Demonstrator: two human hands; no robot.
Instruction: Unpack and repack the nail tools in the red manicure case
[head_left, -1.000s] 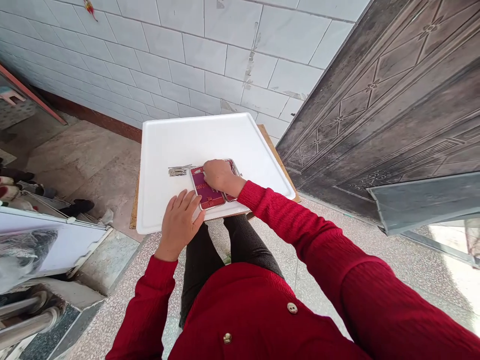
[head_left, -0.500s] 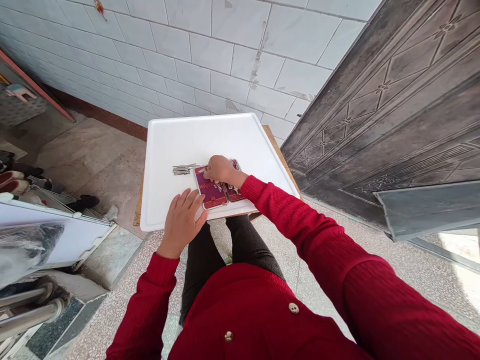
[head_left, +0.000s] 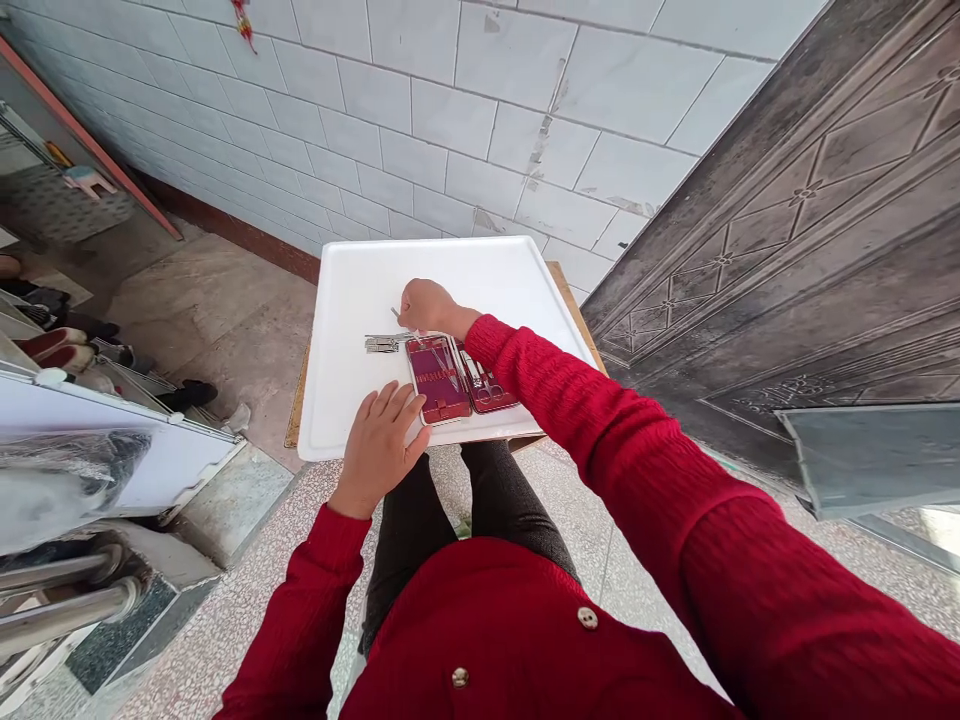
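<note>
Head view: your right hand (head_left: 424, 305) pinches a small tool (head_left: 395, 314); lay it beside the tools (head_left: 382, 343) while your flat, open left hand (head_left: 384, 430) steadies the case (head_left: 457, 378).

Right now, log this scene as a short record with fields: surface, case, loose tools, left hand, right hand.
surface: white square plastic tray on a wooden board
case: open maroon manicure case, lying flat near the tray's front edge
loose tools: small silver metal tools left of the case
left hand: left hand flat on the tray's front edge, touching the case corner
right hand: right hand behind the case, grip closed on a thin metal tool
</note>
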